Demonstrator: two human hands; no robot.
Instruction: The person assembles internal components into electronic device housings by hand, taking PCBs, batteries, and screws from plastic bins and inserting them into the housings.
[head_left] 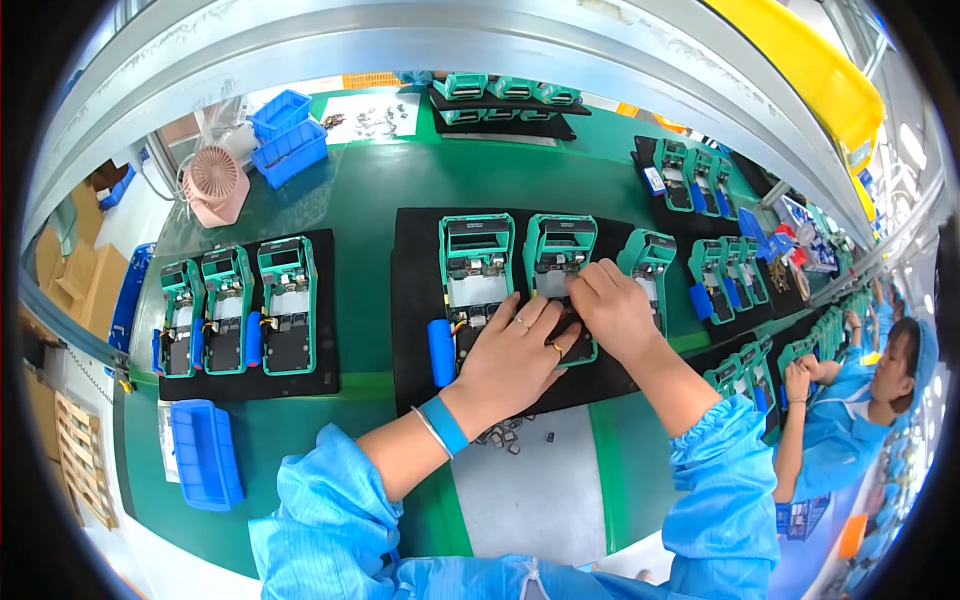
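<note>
Left hand [512, 348] spread across middle green-framed plastic housing [560, 245]; right hand [608, 300] bunched, can't tell grip; work seemingly partway.

My green bench [385, 175] runs out ahead of me. Right before me a black mat [415, 290] lies on it, carrying three green housings [478, 240] in a row; another black mat [326, 340] with three more lies to my left. Close to me, small parts [507, 436] are scattered over a pale grey strip [530, 505]. A blue tray [212, 490] sits near my left, and farther off stand a pink fan [214, 185], blue bins [290, 157] and a parts-strewn white sheet [345, 108].
</note>
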